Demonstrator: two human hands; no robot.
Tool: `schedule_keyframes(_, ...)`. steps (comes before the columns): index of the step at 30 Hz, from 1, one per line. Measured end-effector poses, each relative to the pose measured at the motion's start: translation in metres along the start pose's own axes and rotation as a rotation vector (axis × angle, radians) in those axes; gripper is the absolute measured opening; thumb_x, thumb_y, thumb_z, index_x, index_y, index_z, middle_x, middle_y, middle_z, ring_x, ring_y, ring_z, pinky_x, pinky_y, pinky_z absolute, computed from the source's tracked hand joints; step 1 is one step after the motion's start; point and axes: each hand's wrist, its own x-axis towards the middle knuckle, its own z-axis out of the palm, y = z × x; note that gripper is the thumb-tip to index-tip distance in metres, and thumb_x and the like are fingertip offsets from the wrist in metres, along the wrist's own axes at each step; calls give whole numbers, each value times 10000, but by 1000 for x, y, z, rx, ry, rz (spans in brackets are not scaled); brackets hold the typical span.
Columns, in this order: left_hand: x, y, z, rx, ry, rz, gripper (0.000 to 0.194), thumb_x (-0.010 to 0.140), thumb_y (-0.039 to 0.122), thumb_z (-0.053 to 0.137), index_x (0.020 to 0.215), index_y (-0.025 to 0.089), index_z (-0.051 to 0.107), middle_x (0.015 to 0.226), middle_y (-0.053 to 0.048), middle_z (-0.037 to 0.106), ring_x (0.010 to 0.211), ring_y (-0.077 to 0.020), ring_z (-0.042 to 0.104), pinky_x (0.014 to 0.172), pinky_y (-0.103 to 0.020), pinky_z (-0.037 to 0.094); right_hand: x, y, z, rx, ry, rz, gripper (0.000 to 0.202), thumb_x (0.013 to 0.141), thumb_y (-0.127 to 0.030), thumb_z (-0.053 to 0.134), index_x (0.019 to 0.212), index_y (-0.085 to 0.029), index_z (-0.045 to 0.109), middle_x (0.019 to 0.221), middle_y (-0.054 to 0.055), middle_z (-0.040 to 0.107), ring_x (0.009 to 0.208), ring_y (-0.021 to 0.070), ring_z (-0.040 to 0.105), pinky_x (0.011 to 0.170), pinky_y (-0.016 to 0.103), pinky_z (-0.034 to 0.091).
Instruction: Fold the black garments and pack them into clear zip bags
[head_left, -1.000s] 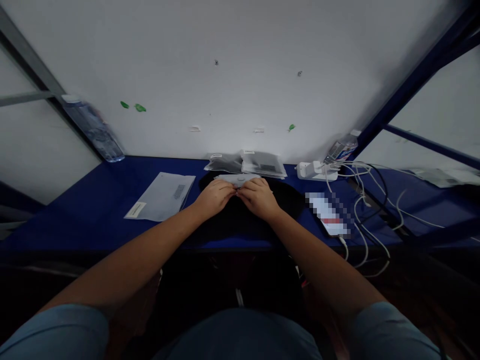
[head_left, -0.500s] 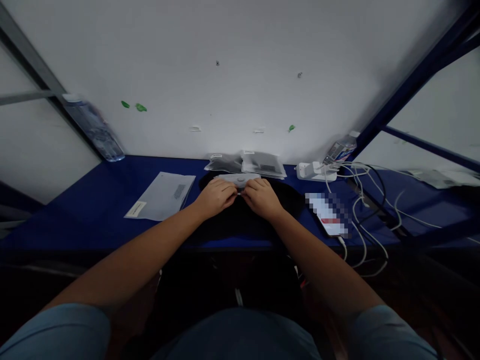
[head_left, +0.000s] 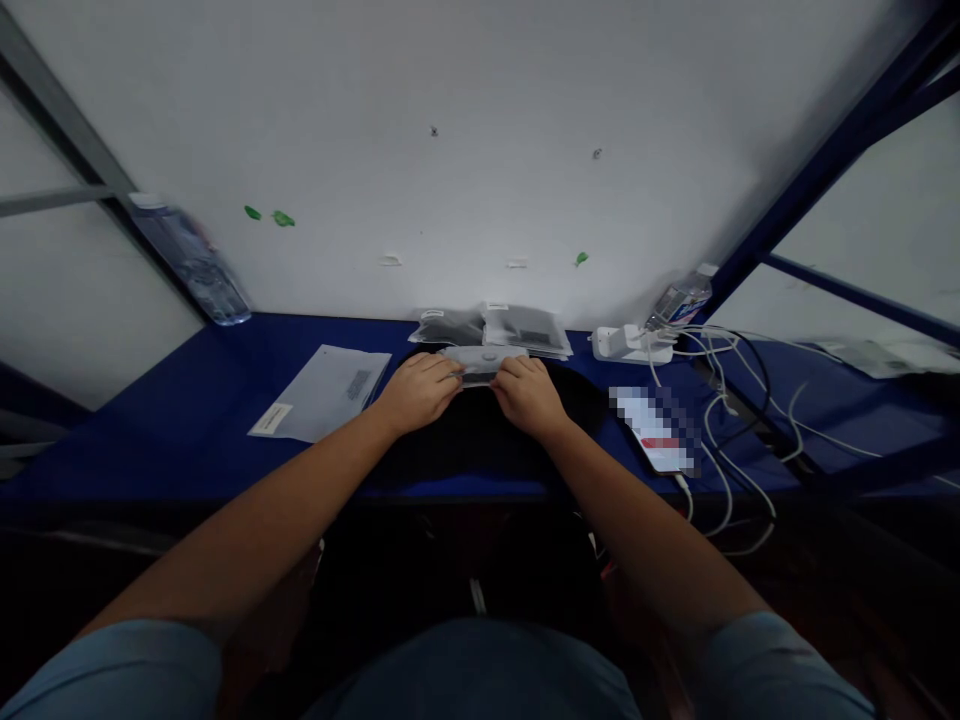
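My left hand point(head_left: 417, 392) and my right hand point(head_left: 529, 395) each grip one end of a small grey plastic bag point(head_left: 481, 360) above a black mat point(head_left: 480, 440) on the blue table point(head_left: 172, 420). The bag is stretched flat between my fingertips, with a dark strip showing along its near edge. What is inside the bag is too dim to make out. Just behind the bag lie more small bags point(head_left: 525, 328) in a loose pile by the wall.
A flat white envelope-like bag point(head_left: 324, 392) lies left of the mat. A phone point(head_left: 658, 428) on a cable sits to the right, with a white power strip point(head_left: 628, 345) and tangled white cables point(head_left: 739, 400) beyond. Water bottles point(head_left: 191, 262) lean at the back left and back right point(head_left: 679, 296).
My hands have drawn apart along the small bag, which now shows more between them and sits slightly farther from me.
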Motion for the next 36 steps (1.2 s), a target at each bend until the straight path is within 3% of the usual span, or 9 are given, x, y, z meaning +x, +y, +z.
schedule_keyframes(11, -4, -11, -13, 120, -44, -47, 224, 990, 239, 532, 912, 199, 737, 1153, -84, 748, 1088, -267, 679, 889, -429, 540, -1, 9, -6, 91, -7, 68, 163, 957, -202, 583, 823, -221, 673, 913, 67, 654, 900, 249, 523, 792, 389, 342)
schedule_keyframes(13, -4, -10, -14, 95, -33, -67, 217, 981, 338, 572, 1011, 197, 734, 1222, -101, 728, 1152, -289, 660, 956, -456, 526, -1, 8, -6, 118, -3, 52, 172, 965, -198, 568, 831, -221, 674, 911, 65, 648, 906, 245, 522, 805, 388, 348)
schedule_keyframes(16, -1, -5, -14, 10, -51, -101, 423, 970, 458, 568, 1263, 167, 655, 1357, -144, 655, 1249, -298, 616, 1052, -463, 490, -1, 4, -3, 166, -15, -30, 198, 988, -207, 539, 847, -227, 677, 910, 58, 640, 926, 235, 518, 833, 380, 362)
schedule_keyframes(22, 3, 6, -4, -183, -244, -63, 514, 1006, 354, 484, 1463, 119, 488, 1479, -163, 554, 1379, -258, 521, 1155, -408, 415, 0, -5, 1, 259, -80, -167, 151, 991, -247, 565, 895, -221, 678, 938, 58, 641, 942, 220, 525, 890, 372, 402)
schedule_keyframes(25, 0, 7, 1, -166, -271, -56, 586, 1008, 407, 495, 1518, 131, 408, 1520, -172, 506, 1414, -266, 482, 1171, -405, 391, -1, 0, -3, 330, -73, -135, 118, 929, -331, 676, 960, -217, 674, 995, 72, 628, 968, 233, 537, 912, 377, 434)
schedule_keyframes(29, -3, 6, 6, -129, -278, -52, 652, 992, 421, 528, 1546, 129, 347, 1520, -190, 499, 1391, -278, 507, 1140, -393, 423, -5, 12, -9, 347, -32, -11, 405, 809, -450, 795, 1092, -213, 629, 1094, 105, 602, 1030, 284, 542, 944, 429, 455)
schedule_keyframes(33, -2, 6, 5, -116, -273, -68, 573, 1007, 351, 477, 1520, 111, 387, 1492, -194, 530, 1385, -273, 516, 1136, -399, 436, -6, 18, -10, 348, 15, 37, 461, 806, -443, 784, 1143, -206, 578, 1108, 115, 597, 1054, 298, 545, 955, 442, 456)
schedule_keyframes(36, 2, 10, -1, -93, -329, -107, 517, 1019, 302, 402, 1488, 86, 431, 1496, -196, 524, 1395, -256, 508, 1144, -402, 434, -5, 17, -11, 349, 86, 39, 344, 854, -415, 715, 1086, -200, 580, 1029, 95, 608, 988, 274, 556, 917, 427, 464)
